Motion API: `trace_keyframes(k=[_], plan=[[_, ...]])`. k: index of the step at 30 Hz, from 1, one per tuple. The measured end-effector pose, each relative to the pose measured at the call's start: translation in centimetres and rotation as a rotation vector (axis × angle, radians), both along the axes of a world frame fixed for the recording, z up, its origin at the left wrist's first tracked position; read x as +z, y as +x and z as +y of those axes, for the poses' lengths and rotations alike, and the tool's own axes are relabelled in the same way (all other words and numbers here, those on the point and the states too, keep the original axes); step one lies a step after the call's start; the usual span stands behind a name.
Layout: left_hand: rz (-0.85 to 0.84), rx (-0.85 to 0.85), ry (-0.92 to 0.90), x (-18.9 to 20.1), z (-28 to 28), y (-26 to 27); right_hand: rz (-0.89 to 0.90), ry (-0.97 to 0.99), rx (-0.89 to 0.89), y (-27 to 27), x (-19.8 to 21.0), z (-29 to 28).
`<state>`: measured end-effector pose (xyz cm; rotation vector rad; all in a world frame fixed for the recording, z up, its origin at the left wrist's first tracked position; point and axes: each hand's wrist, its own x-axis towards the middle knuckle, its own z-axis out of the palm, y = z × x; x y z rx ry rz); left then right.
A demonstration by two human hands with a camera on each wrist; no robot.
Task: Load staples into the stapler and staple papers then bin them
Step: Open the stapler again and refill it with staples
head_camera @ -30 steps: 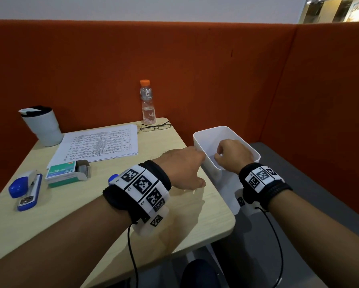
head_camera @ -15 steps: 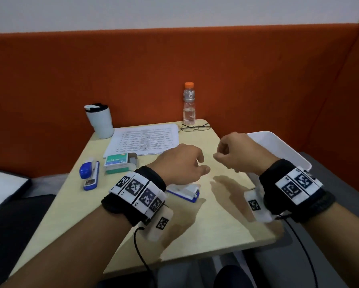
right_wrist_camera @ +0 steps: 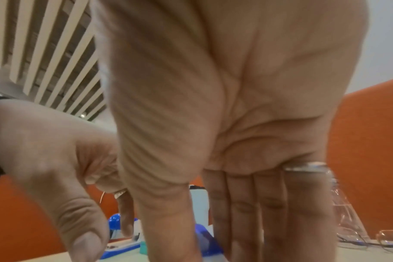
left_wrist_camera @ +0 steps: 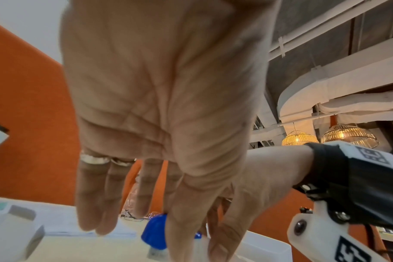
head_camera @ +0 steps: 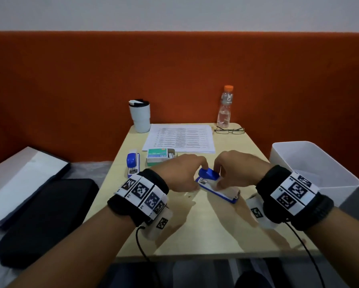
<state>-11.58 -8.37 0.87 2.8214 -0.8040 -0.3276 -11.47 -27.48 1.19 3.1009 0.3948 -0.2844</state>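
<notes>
**Both hands meet on the blue stapler**

While the blue-and-white stapler (head_camera: 216, 187) lies on the pale tabletop (head_camera: 195, 231), both hands close in on its far, raised end. The left hand (head_camera: 181, 173) curls its fingers over the blue top, thumb underneath; the left wrist view shows thumb and forefinger pinching that blue cap, so this grip is closed on the stapler. The right hand (head_camera: 234, 169) comes in from the other side with fingers bent down onto the white body just beside the blue cap; its grip also looks pinched on the stapler, though the fingertips are partly hidden.

Beyond the grip, further from the person, sits a green staple box (head_camera: 159, 156), and beyond that a sheaf of printed papers (head_camera: 179, 138). Left of the grip and a little further away lies a second blue stapler (head_camera: 132, 164). Right of the grip, off the tabletop edge, stands a white bin (head_camera: 344, 177).

At the far edge stand a white tumbler (head_camera: 140, 116) and a clear bottle (head_camera: 225, 108) with an orange cap, with spectacles (head_camera: 229, 130) beside the bottle.
</notes>
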Motion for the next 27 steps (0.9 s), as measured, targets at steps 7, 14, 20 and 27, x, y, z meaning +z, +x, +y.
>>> trace_keyframes(k=[7,14,20,27], plan=[[-0.009,0.056,-0.025,-1.1,-0.3,0.2,-0.062,-0.072,0.174,-0.2,0.6,1.5],[-0.097,0.22,-0.078,-2.0,0.0,0.0,-0.154,0.186,-0.064,1.8,-0.9,2.4],[-0.07,0.229,-0.124,-1.9,0.5,-0.4,0.06,0.377,-0.334,2.2,-2.1,3.8],[-0.064,0.341,-0.191,-2.7,2.1,-0.3,0.038,0.486,-0.324,3.1,-2.1,6.1]])
